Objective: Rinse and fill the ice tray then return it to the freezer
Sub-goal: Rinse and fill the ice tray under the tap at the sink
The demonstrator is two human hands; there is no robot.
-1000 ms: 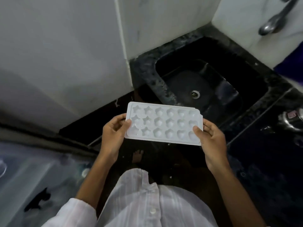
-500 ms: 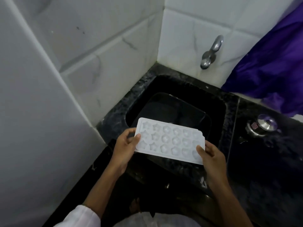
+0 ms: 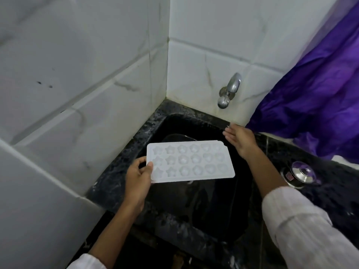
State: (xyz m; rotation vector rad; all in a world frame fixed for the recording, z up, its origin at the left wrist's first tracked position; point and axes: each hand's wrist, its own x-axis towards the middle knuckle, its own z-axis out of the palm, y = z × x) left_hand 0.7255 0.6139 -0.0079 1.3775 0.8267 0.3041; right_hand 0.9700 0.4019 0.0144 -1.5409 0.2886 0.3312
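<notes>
L hand (image 3: pixel 138 176): alone now grips ice tray (image 3: pixel 191 162) by its left end, over sink (image 3: pixel 124 171).
R hand (image 3: pixel 240 140): let go of tray, fingers spread, empty, near tap (image 3: pixel 229 91).

1. No readable text, brand, number or sign anywhere in view.
2. Small red label (image 3: pixel 288 176) on the steel lidded pot (image 3: pixel 300 174) at the right: too blurred to read.
3. Ice tray (image 3: pixel 189 161): moulded star and flower shapes only, no lettering.
</notes>
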